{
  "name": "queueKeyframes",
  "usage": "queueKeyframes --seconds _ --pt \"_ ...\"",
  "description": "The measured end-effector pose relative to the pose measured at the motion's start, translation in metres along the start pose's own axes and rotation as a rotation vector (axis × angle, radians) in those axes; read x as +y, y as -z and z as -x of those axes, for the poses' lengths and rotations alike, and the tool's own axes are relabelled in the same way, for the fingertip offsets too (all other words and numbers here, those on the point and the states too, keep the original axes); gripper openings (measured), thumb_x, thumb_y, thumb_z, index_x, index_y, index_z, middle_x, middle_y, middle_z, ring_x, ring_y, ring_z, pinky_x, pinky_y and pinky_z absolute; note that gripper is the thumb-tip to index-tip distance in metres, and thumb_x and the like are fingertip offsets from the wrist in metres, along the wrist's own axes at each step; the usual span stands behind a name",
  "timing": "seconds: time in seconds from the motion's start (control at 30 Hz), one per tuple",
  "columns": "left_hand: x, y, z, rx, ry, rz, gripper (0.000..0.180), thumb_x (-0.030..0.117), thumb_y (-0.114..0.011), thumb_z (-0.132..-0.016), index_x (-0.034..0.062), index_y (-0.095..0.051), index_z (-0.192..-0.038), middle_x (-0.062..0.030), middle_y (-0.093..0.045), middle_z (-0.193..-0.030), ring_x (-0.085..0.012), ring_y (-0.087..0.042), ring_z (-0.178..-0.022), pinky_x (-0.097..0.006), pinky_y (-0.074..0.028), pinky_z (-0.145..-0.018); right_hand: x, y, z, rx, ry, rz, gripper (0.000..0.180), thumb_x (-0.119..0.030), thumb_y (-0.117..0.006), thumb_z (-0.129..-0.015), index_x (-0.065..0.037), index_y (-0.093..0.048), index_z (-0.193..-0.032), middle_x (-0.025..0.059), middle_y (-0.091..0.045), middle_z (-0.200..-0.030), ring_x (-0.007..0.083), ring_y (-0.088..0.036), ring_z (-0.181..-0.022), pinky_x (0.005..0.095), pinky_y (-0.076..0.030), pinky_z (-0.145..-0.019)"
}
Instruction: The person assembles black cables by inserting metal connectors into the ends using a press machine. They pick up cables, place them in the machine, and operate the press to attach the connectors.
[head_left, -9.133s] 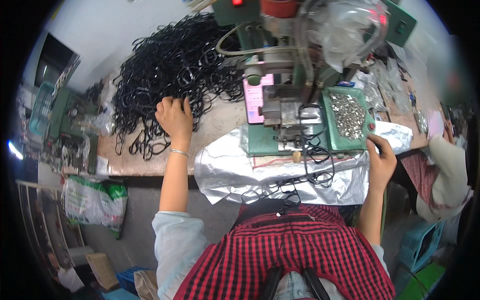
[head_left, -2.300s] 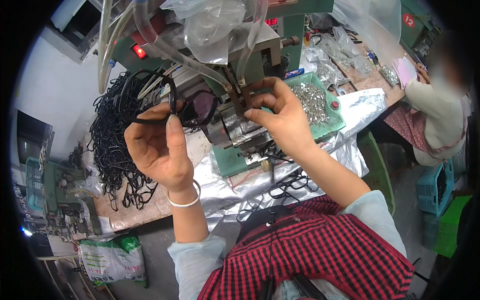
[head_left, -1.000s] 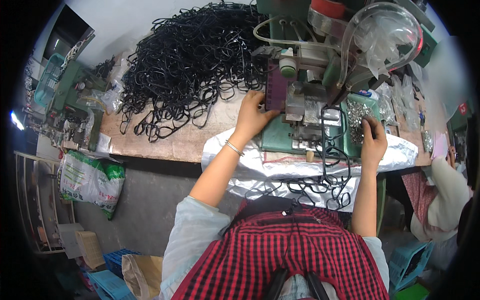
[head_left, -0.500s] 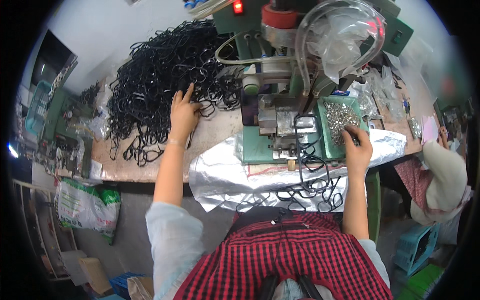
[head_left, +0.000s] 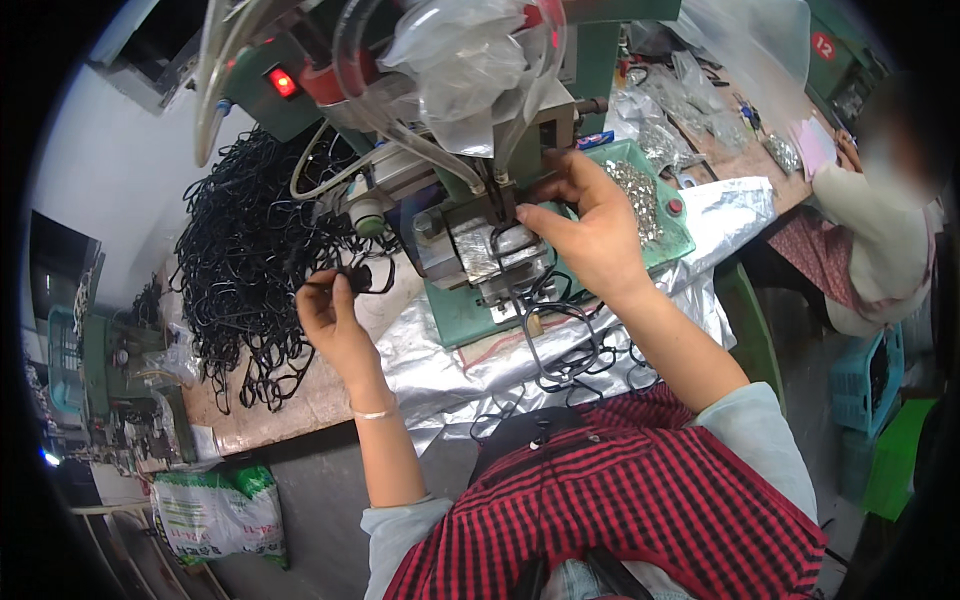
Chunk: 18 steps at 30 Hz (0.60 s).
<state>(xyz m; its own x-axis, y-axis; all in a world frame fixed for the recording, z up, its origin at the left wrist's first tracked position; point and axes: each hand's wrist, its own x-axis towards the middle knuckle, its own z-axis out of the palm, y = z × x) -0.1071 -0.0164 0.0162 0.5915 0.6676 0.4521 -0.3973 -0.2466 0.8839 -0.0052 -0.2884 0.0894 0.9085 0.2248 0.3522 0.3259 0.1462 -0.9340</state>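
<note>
While my left hand (head_left: pixel 338 325) pinches a black loop (head_left: pixel 360 279) beside the press (head_left: pixel 472 252), my right hand (head_left: pixel 600 240) curls narrowly at its tool, contents indeterminable; seating a part seems underway, and the next move calls for withdrawing those fingertips.

A black frame (head_left: pixel 359 279) sits between left fingers (head_left: pixel 343 294).

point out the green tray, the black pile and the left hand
green tray (head_left: pixel 673 238), head view, bare lower-right part
black pile (head_left: pixel 235 260), head view, its middle
left hand (head_left: pixel 340 337), head view, its middle
</note>
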Motion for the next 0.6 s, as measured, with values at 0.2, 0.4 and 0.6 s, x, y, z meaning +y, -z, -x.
queueKeyframes --seconds 0.2,0.4,0.6 --pt "0.118 -0.061 -0.016 -0.344 -0.442 0.255 0.018 -0.003 -0.056 -0.098 -0.0002 -0.058 -0.116 -0.0129 -0.064 -0.113 -0.0234 -0.066 -0.104 -0.042 -0.059 -0.092 -0.011 -0.007 0.001 -0.041 -0.160 -0.226 0.051 -0.001 -0.074 -0.079 0.003 -0.054 -0.126 0.0058 -0.071 -0.089 0.0092 -0.064 -0.088 0.0247 -0.048 -0.084" --pt "0.113 -0.070 -0.011 -0.289 -0.456 0.277 0.025 -0.009 -0.064 -0.089 -0.0036 -0.056 -0.111 -0.0172 -0.065 -0.105 -0.0281 -0.067 -0.094 -0.040 -0.057 -0.087 -0.036 -0.009 0.021 -0.035 -0.223 -0.253 0.061 0.002 -0.065 -0.084 0.004 -0.044 -0.141 0.0100 -0.068 -0.108 0.0177 -0.062 -0.109 0.0299 -0.046 -0.097" --pt "0.102 -0.082 0.035 -0.661 -0.847 -0.154 0.022 -0.004 -0.074 -0.076 0.0048 -0.069 -0.096 -0.0157 -0.074 -0.103 -0.0230 -0.064 -0.076 -0.033 -0.053 -0.066 0.018 0.057 0.007 -0.068 0.172 0.816 0.027 -0.013 -0.071 -0.083 -0.005 -0.072 -0.108 0.0168 -0.064 -0.127 0.0346 -0.055 -0.126 0.0418 -0.041 -0.107"
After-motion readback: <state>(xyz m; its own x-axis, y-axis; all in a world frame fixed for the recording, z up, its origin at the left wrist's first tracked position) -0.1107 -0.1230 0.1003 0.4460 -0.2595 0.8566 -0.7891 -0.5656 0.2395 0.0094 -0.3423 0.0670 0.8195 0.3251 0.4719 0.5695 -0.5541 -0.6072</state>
